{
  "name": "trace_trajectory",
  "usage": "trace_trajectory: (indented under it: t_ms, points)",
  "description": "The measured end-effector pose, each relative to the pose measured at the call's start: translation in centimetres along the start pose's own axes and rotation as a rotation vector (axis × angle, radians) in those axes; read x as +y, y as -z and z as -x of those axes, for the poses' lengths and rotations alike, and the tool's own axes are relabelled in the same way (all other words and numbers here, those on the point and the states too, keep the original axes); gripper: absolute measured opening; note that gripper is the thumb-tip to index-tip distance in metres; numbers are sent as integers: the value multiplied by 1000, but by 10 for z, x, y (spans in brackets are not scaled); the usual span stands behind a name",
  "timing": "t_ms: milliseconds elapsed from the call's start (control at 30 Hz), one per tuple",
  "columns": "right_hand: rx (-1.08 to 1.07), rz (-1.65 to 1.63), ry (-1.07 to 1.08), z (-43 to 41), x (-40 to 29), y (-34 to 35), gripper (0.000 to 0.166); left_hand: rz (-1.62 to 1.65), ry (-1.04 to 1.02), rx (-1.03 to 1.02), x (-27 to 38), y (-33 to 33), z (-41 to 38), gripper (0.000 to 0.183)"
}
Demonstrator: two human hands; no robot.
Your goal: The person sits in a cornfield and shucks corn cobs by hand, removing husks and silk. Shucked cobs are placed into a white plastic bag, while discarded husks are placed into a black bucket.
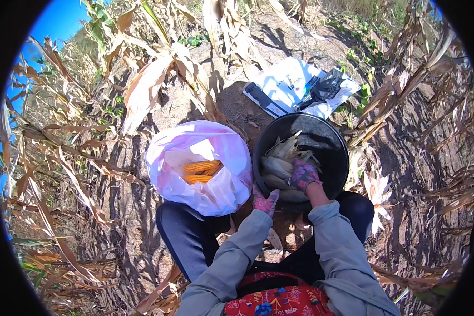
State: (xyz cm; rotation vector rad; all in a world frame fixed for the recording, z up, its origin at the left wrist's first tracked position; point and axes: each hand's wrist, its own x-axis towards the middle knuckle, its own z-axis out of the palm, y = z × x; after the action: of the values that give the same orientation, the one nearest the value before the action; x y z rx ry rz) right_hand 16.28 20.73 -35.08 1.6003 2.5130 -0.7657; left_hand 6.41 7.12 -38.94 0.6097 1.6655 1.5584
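My right hand [305,173], in a flowered glove, reaches into a black bucket [335,158]. It touches several ears of corn in pale dry husks [278,168] inside; its fingertips are partly hidden, so a grip cannot be made out. Against the bucket's near left side rests my left hand [265,200], also gloved, thumb and fingers spread apart. Whether it grips the rim is unclear. Just left of the bucket stands a pinkish-white plastic bag [233,193] with its mouth spread wide. Several bare yellow corn cobs [202,166] lie inside it.
A white and dark printed sack [288,85] bearing writing lies behind the bucket. Dry corn stalks [195,75] rise beyond the bag and on both sides. Opened husks [377,193] lie at the right. My bent knees [185,225] flank the near sides of both containers.
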Motion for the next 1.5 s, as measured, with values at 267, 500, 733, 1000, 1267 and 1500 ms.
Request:
trace_trajectory:
  t_ms: [267,500,733,1000,1267,1500]
  points:
    - [430,-35,153,60,1,56,56,-770,-53,88,-110,17,-78,61]
    - [440,-3,158,89,10,56,52,-406,247,-152,7,5,-62,49]
    - [702,-507,-315,92,32,45,61,-303,254,-245,-8,8,-73,23]
    - [685,-1451,-524,101,29,59,57,-486,-450,-262,-30,22,-76,24]
    - [537,-1496,-90,65,32,40,48,181,353,82,-72,29,-78,24]
    - [547,-962,-102,44,19,40,49,315,382,49,-31,15,-51,36]
